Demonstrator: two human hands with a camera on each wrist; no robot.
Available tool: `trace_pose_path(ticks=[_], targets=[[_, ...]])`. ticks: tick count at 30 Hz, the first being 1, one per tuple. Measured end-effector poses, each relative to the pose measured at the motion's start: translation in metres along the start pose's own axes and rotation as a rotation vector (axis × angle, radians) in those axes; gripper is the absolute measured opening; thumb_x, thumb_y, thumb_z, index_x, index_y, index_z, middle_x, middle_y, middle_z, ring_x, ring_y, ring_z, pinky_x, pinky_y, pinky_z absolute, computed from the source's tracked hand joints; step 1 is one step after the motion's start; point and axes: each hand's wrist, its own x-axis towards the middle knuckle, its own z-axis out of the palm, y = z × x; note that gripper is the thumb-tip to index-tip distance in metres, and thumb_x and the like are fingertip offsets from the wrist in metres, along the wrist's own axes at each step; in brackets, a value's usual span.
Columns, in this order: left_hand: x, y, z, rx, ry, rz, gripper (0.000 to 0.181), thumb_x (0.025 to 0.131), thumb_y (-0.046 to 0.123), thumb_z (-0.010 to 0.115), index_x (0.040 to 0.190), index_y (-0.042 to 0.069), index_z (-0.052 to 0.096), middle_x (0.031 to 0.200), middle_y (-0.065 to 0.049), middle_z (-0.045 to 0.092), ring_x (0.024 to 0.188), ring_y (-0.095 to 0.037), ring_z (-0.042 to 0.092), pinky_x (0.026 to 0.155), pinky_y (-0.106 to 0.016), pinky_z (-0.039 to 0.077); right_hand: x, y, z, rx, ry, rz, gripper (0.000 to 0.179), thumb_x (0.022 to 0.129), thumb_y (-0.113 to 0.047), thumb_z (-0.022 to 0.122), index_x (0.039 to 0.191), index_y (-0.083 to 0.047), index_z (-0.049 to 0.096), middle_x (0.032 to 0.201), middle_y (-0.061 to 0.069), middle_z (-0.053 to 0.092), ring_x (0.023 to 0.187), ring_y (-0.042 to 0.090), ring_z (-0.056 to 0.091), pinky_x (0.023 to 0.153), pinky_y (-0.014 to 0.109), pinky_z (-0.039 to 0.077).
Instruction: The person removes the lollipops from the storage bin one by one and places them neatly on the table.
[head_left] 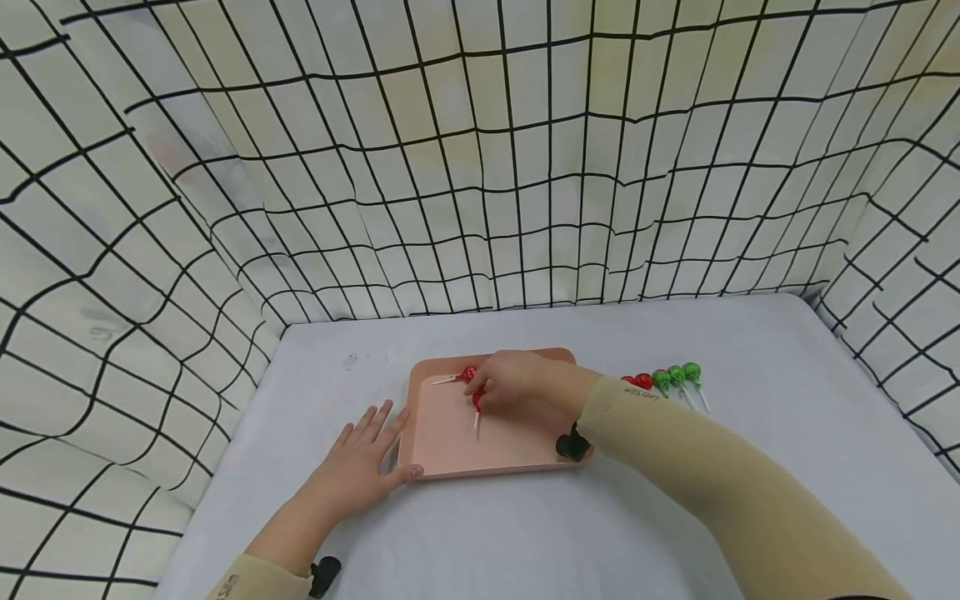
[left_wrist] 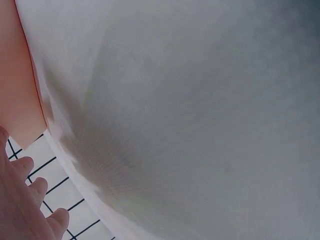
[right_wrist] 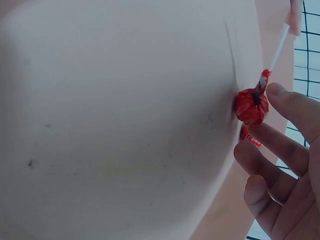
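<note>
A pink tray (head_left: 487, 458) lies on the white table, and my left hand (head_left: 360, 471) rests at its left side with fingers spread. In the left wrist view, the left hand's fingers (left_wrist: 37, 192) show at the lower left. Over the tray, my right hand (head_left: 513, 379) pinches a red-wrapped lollipop (right_wrist: 251, 106) between thumb and index finger, its white stick pointing towards the tray's front edge in the head view. A second red lollipop (head_left: 470, 373) lies in the tray just beyond the fingertips, its stick pointing left.
Right of the tray, partly behind the right forearm, red lollipops (head_left: 643, 381) and several green lollipops (head_left: 676, 374) lie in a row on the white table (head_left: 480, 542). White walls with a black grid (head_left: 525, 167) enclose the table at the back and sides.
</note>
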Motion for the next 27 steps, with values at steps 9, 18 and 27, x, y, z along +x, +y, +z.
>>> trace_pose_path(ticks=[9,18,27], targets=[[-0.0019,0.0037,-0.0051,0.016,-0.019,-0.012,0.092,0.088,0.068,0.057,0.158,0.016,0.028,0.162,-0.018,0.021,0.148,-0.043,0.017,0.116,-0.065,0.015,0.0002,-0.0044,-0.0017,0.020,0.019,0.034,0.028,0.094,-0.030,0.069,0.120,-0.022,0.074,0.111,-0.010,0.069,0.097,0.007,0.059,0.092,0.025,0.048],[-0.0004,0.0018,-0.0021,0.026,-0.019,-0.018,0.093,0.087,0.069,0.057,0.158,0.018,0.027,0.163,-0.018,0.020,0.149,-0.042,0.016,0.116,-0.064,0.014,0.0018,-0.0057,0.0029,-0.027,0.024,0.111,0.033,0.089,-0.039,0.074,0.119,-0.025,0.074,0.092,-0.011,0.062,0.086,0.009,0.056,0.077,0.025,0.048],[0.0003,0.0001,0.0001,0.024,-0.021,-0.019,0.093,0.087,0.069,0.057,0.159,0.018,0.026,0.163,-0.018,0.019,0.149,-0.042,0.015,0.116,-0.064,0.014,0.0014,-0.0043,0.0054,-0.040,0.013,0.127,0.030,0.088,-0.036,0.077,0.116,-0.026,0.075,0.090,-0.013,0.062,0.085,0.008,0.056,0.076,0.023,0.048]])
